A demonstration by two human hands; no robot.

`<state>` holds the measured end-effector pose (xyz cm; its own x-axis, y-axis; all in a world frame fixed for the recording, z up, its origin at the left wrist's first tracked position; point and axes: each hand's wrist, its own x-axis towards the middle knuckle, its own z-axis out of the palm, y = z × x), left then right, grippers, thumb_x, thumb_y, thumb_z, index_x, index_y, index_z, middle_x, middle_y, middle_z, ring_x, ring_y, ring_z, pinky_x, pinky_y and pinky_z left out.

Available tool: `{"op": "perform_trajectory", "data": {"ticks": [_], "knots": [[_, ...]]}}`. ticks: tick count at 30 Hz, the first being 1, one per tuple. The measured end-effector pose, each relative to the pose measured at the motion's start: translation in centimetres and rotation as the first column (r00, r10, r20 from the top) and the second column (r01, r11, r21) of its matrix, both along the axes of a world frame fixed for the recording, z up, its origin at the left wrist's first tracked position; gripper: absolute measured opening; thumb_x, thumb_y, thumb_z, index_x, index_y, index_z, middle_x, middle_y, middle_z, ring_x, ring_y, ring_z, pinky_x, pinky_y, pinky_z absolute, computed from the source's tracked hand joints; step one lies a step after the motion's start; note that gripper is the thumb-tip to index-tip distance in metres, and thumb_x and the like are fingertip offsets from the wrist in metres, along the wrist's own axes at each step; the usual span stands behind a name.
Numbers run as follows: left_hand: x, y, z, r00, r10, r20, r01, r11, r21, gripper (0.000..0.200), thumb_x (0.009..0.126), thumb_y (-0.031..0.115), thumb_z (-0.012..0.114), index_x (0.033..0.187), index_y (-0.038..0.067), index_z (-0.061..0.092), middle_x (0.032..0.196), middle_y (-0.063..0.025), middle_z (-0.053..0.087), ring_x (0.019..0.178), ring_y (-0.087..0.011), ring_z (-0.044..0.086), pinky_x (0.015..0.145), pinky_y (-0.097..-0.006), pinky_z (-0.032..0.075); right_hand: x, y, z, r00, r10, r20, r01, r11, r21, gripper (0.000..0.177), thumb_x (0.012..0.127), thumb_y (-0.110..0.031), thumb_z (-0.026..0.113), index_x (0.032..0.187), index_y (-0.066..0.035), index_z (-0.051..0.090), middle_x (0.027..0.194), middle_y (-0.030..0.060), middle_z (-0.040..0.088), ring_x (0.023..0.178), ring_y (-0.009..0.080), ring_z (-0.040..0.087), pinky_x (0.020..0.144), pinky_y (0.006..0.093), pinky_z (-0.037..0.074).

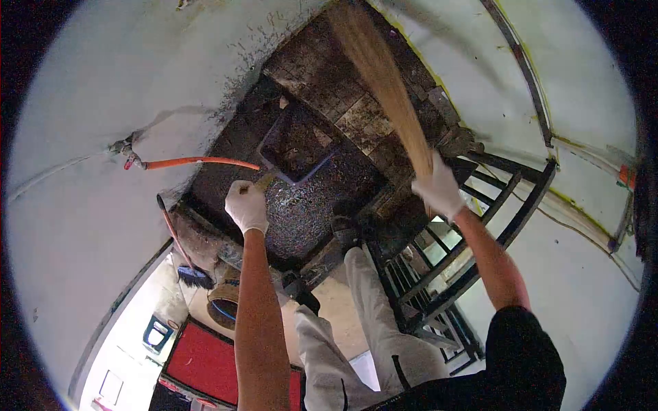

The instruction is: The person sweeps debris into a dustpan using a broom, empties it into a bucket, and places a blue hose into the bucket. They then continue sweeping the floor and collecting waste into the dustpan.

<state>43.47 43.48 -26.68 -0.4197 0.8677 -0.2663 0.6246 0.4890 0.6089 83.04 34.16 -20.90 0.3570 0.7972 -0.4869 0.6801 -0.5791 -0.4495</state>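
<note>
My right hand (439, 190), in a white glove, is closed round the narrow end of a long brown stick broom (384, 75). The broom reaches up and away over dirty floor tiles, its far end smeared by motion. My left hand (247, 205), also gloved, makes a fist above the wet floor (301, 212). A short yellowish-brown piece (264, 181) sticks out beside this fist; I cannot tell what it is. Just beyond lies a dark bluish plastic tub (296, 179), tilted on the wet ground.
From a wall tap (130, 154) an orange hose (199, 162) runs toward the tub. A blue-headed broom (195, 277) leans at the left, near a round container (225, 301). Black metal racks (480, 253) stand at my right. Behind me shows a red panel (202, 359).
</note>
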Motion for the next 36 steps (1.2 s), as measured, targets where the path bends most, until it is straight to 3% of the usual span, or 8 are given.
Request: {"op": "perform_trajectory", "data": {"ticks": [4, 14, 21, 27, 29, 33, 35, 36], "knots": [[0.6, 0.2, 0.5, 1.000, -0.007, -0.012, 0.007, 1.000, 0.015, 0.009, 0.075, 0.005, 0.062, 0.079, 0.002, 0.070, 0.074, -0.0164, 0.069, 0.069, -0.0248, 0.068, 0.068, -0.0348, 0.052, 9.1, 13.4, -11.7, 0.971, 0.225, 0.079, -0.216, 0.970, -0.110, 0.072, 0.073, -0.025, 0.071, 0.131, 0.004, 0.042, 0.108, 0.0242, 0.065, 0.097, 0.0333, 0.065, 0.080, 0.0479, 0.051], [0.0, 0.2, -0.1, 1.000, 0.012, 0.000, -0.012, 1.000, -0.013, 0.010, 0.077, 0.007, 0.063, 0.081, 0.001, 0.069, 0.075, -0.0179, 0.070, 0.070, -0.0268, 0.068, 0.069, -0.0369, 0.052, 5.4, 7.0, 7.0, 0.942, 0.321, -0.095, -0.323, 0.795, -0.513, 0.070, 0.063, -0.022, 0.073, 0.121, 0.008, 0.049, 0.099, 0.0274, 0.067, 0.093, 0.0383, 0.067, 0.084, 0.0439, 0.054], [1.0, 0.4, 1.1, 0.999, 0.017, -0.033, -0.017, 1.000, -0.004, 0.009, 0.076, 0.006, 0.063, 0.081, 0.002, 0.070, 0.076, -0.0183, 0.069, 0.070, -0.0302, 0.068, 0.069, -0.0380, 0.052, 5.2, 3.8, 10.6, 0.980, 0.012, -0.199, -0.065, 0.964, -0.258, 0.059, 0.067, -0.025, 0.074, 0.115, 0.001, 0.054, 0.096, 0.0196, 0.066, 0.090, 0.0296, 0.064, 0.084, 0.0391, 0.050], [0.6, -0.3, 0.7, 1.000, 0.021, -0.010, -0.021, 0.999, -0.038, 0.013, 0.078, 0.007, 0.062, 0.087, 0.001, 0.070, 0.079, -0.0123, 0.070, 0.068, -0.0206, 0.061, 0.069, -0.0343, 0.049, 10.2, 16.4, -4.0, 0.978, 0.069, -0.198, -0.093, 0.989, -0.118, 0.044, 0.073, -0.033, 0.072, 0.092, 0.005, 0.060, 0.088, 0.0167, 0.063, 0.086, 0.0298, 0.062, 0.078, 0.0417, 0.049], [0.7, -0.3, 0.5, 1.000, -0.002, -0.026, 0.002, 1.000, -0.012, 0.013, 0.078, 0.007, 0.062, 0.087, 0.000, 0.070, 0.077, -0.0118, 0.069, 0.067, -0.0186, 0.059, 0.069, -0.0338, 0.049, 9.9, 21.2, -6.0, 0.747, 0.664, 0.032, -0.634, 0.726, -0.267, 0.041, 0.072, -0.036, 0.070, 0.088, 0.001, 0.062, 0.086, 0.0162, 0.065, 0.081, 0.0285, 0.063, 0.073, 0.0405, 0.049], [1.0, 0.5, 2.4, 1.000, 0.002, -0.026, -0.004, 0.998, -0.069, 0.013, 0.079, 0.007, 0.062, 0.087, -0.001, 0.069, 0.075, -0.0108, 0.067, 0.067, -0.0169, 0.058, 0.069, -0.0334, 0.049, 1.4, 19.4, -2.0, 0.950, 0.300, -0.082, -0.306, 0.848, -0.432, 0.030, 0.070, -0.030, 0.068, 0.081, -0.003, 0.062, 0.080, 0.0170, 0.065, 0.068, 0.0253, 0.061, 0.063, 0.0403, 0.048], [1.2, 0.5, 2.2, 0.999, 0.010, -0.038, -0.010, 1.000, -0.002, 0.011, 0.075, 0.007, 0.064, 0.082, 0.000, 0.070, 0.075, -0.0164, 0.069, 0.067, -0.0253, 0.066, 0.068, -0.0351, 0.051, 2.7, 15.4, -2.8, 0.863, 0.409, -0.298, -0.481, 0.845, -0.232, 0.029, 0.068, -0.028, 0.069, 0.080, -0.003, 0.063, 0.077, 0.0134, 0.065, 0.064, 0.0213, 0.059, 0.061, 0.0392, 0.048], [0.9, 0.4, 1.8, 0.999, 0.017, -0.031, -0.016, 1.000, 0.004, 0.011, 0.075, 0.007, 0.064, 0.082, 0.000, 0.070, 0.075, -0.0164, 0.069, 0.067, -0.0253, 0.066, 0.068, -0.0351, 0.051, 3.2, 13.9, -2.3, 0.860, 0.351, -0.371, -0.492, 0.763, -0.418, 0.056, 0.066, -0.026, 0.074, 0.111, 0.001, 0.055, 0.089, 0.0107, 0.064, 0.080, 0.0203, 0.058, 0.075, 0.0368, 0.050]]}}
